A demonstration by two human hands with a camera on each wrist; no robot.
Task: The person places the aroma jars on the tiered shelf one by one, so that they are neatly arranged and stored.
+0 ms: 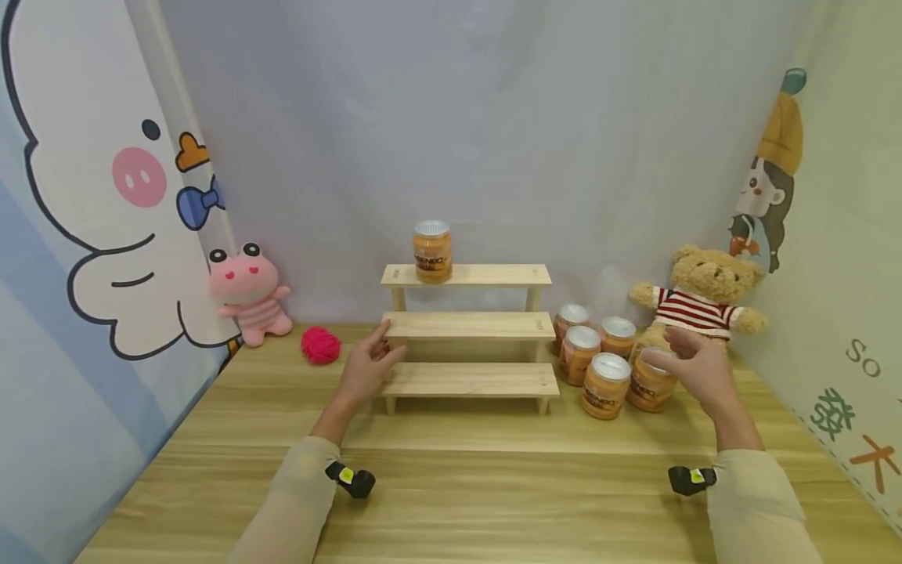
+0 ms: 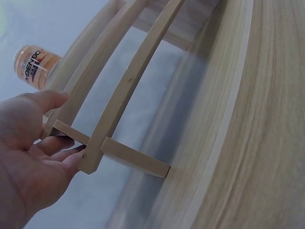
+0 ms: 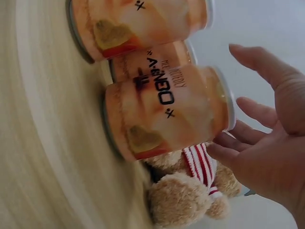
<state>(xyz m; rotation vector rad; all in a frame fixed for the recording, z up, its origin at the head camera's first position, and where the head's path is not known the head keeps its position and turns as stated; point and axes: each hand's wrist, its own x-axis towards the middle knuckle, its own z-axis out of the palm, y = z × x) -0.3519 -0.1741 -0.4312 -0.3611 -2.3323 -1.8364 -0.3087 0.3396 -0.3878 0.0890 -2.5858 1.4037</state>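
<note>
A three-tier wooden stand is at the middle of the table, with one orange jar upright on the left part of its top tier. My left hand holds the left end of the stand by the middle tier, its thumb in front and fingers curled behind the side support. Several orange jars with pale lids stand grouped right of the stand. My right hand is at the front right jar, fingers spread beside its lid and thumb apart; whether the fingertips touch it I cannot tell.
A teddy bear in a striped shirt sits behind the jars. A pink plush toy and a red ball-like thing are at the left back. A pale curtain hangs behind the table.
</note>
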